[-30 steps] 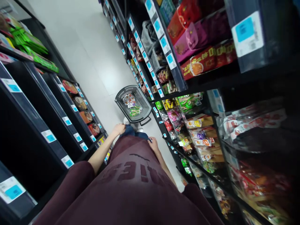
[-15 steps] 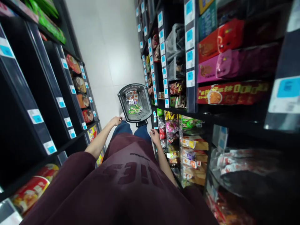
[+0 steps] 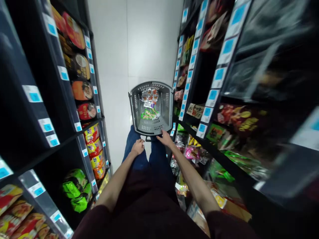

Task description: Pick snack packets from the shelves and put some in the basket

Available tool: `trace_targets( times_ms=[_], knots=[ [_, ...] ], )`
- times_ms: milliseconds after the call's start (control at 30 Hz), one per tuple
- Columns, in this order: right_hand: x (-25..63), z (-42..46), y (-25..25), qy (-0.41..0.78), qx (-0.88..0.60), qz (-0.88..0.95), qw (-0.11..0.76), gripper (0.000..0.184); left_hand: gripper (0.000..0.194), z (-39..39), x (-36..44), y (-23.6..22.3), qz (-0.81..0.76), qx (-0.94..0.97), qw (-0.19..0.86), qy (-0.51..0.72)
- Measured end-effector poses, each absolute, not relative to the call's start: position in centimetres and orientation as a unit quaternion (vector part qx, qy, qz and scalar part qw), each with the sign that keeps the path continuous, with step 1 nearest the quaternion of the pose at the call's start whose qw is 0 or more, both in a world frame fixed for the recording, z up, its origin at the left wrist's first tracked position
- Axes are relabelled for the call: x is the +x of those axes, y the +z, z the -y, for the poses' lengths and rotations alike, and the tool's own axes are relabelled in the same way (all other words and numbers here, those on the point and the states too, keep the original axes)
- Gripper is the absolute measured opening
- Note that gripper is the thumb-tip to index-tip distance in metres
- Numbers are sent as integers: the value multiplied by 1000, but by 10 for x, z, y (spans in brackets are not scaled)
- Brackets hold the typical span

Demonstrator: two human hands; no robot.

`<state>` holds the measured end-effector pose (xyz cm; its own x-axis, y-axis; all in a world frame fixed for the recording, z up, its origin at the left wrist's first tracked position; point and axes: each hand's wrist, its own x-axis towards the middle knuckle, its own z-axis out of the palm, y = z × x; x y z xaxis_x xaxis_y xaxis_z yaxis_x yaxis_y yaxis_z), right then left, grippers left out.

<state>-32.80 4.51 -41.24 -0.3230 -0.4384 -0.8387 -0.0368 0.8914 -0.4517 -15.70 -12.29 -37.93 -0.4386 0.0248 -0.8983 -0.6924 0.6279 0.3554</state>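
Head: basket (image 3: 165,109) on floor (image 3: 112,49) between shelves (image 3: 65,142)

One head-worn camera looks forward and steeply down over the legs (image 3: 141,162) to the basket (image 3: 164,103), well below.

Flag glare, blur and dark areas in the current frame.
Head view, top: pale glare on the floor beyond the basket; head view, right edge: price label smeared, motion or focus unclear; head view, bottom: shirt nearly black; head view, centre: basket, left hand and right hand comparatively clear.
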Motion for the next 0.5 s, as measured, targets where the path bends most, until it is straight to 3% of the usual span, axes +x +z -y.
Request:
trace_targets(
  times_ms=[133, 267, 500],
  knots=[
    [-333, -32, -511, -162, -92, -810, 556, 72, 56, 120, -164, -448, -783, -121, 474, 385],
    [-328, -23, -607, -147, -22, -830, 537, 79, 80, 142, -175, -515, -823, 25, 476, 309],
    [-311, -27, -768, -131, -73, -876, 458, 82, 100, 157, -173, -595, -788, 245, 497, 270]
  ],
)
